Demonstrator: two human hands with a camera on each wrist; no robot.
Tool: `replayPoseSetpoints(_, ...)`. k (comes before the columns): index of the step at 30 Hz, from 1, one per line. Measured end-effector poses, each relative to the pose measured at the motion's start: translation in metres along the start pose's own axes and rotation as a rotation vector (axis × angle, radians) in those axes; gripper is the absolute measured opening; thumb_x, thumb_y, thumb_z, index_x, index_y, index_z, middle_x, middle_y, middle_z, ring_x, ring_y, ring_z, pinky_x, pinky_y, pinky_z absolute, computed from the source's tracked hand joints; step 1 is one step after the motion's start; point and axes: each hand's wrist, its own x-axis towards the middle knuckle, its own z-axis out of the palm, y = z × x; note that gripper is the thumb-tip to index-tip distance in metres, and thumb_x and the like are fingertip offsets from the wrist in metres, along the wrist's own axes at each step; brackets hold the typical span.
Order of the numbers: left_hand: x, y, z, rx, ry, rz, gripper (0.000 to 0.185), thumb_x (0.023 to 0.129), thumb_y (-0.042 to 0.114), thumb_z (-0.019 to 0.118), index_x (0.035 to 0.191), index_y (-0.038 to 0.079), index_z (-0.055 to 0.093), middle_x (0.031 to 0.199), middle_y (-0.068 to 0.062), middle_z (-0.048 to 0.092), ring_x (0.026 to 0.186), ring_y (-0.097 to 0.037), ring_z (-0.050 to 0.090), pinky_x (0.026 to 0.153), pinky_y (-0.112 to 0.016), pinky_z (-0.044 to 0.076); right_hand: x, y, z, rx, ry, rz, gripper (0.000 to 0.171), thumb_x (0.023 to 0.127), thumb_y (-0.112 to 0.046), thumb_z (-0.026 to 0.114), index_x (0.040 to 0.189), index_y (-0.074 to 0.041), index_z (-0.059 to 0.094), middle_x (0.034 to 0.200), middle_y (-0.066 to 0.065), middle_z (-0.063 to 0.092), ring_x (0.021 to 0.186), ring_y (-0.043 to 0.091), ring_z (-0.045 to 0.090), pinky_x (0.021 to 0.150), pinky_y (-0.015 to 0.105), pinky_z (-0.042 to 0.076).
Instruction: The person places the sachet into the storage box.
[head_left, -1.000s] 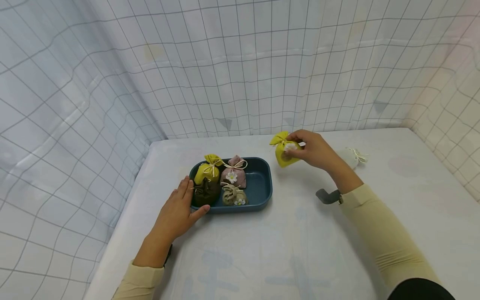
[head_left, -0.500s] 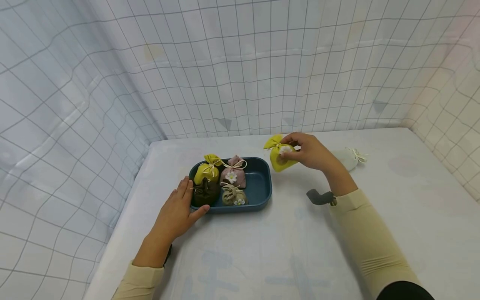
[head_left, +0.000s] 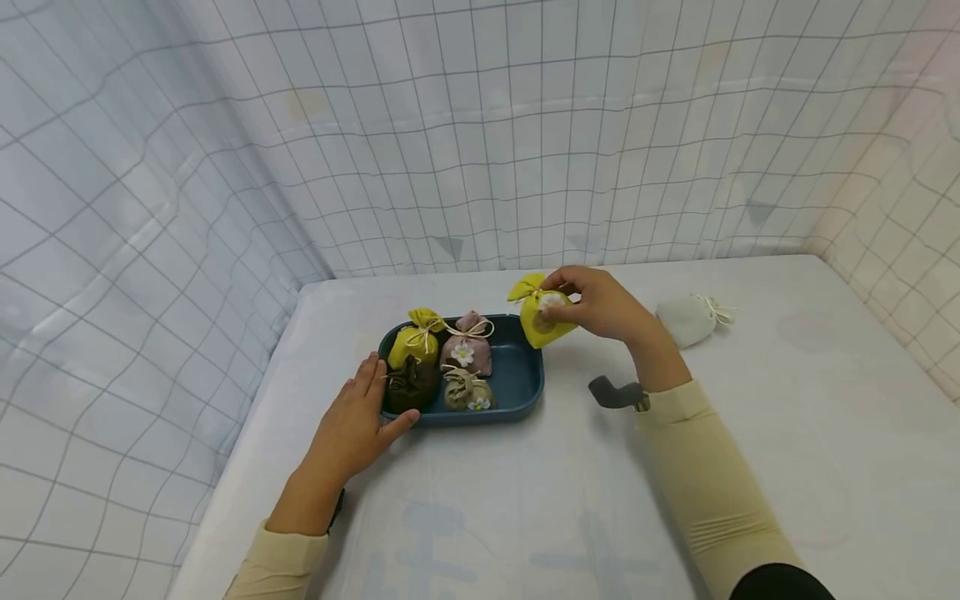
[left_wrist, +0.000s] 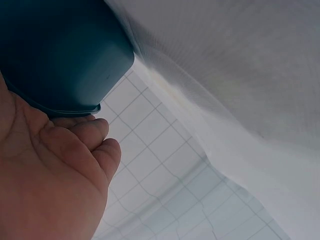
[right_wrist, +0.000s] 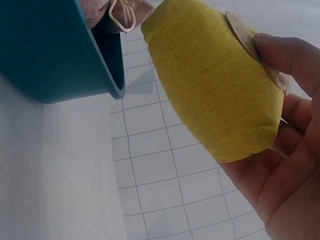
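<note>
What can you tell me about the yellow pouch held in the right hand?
The yellow pouch is a small, plump bag of coarse woven cloth, tied at the neck into a flared top, with a white flower on its front. The right hand grips it in the air, tilted, above the far right corner of the blue tray.

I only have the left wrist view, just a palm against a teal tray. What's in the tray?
Observer: Four small drawstring pouches fill the left half of the teal tray: yellow pouch, pink pouch, brown pouch, beige pouch.
Operator: What's the other hand doing?
Observer: The right hand holds a second yellow pouch with a white flower, raised at the tray's far right corner.
Operator: Anything left on the table?
Observer: One white pouch lies right of that hand.
</note>
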Motion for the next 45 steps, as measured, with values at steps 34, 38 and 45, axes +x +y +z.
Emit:
replayPoseSetpoints(34,0.001,-0.001,0.002,0.005,0.003,0.001,0.101,0.094,0.064,0.054,0.154,-0.010,0.019,0.162,-0.025,0.013,0.146,-0.043,0.021,0.114,-0.058,0.025,0.036,-0.018,0.053,-0.154,-0.066,0.053,0.026,0.085,-0.020,0.077,0.103,-0.006,0.064,0.094,0.006,0.063,0.086,0.023,0.055,0.076,0.037,0.047)
replayPoseSetpoints(38,0.000,0.000,0.000,0.001,0.009,0.001,0.101,0.094,0.064,0.054,0.154,-0.010,0.020,0.162,-0.025,0.013,0.145,-0.043,0.022,0.113,-0.059,0.025,0.039,-0.019,0.058,-0.173,-0.101,0.050,0.026,0.083,-0.019,0.078,0.099,-0.007,0.063,0.088,0.006,0.061,0.083,0.022,0.054,0.073,0.035,0.046)
replayPoseSetpoints(45,0.000,0.000,0.000,0.006,0.001,-0.003,0.101,0.094,0.064,0.054,0.154,-0.010,0.019,0.162,-0.025,0.013,0.145,-0.044,0.022,0.113,-0.059,0.025,0.041,-0.023,0.065,-0.199,-0.146,0.072,0.026,0.084,-0.021,0.079,0.094,-0.008,0.060,0.085,0.005,0.058,0.079,0.022,0.051,0.068,0.034,0.042)
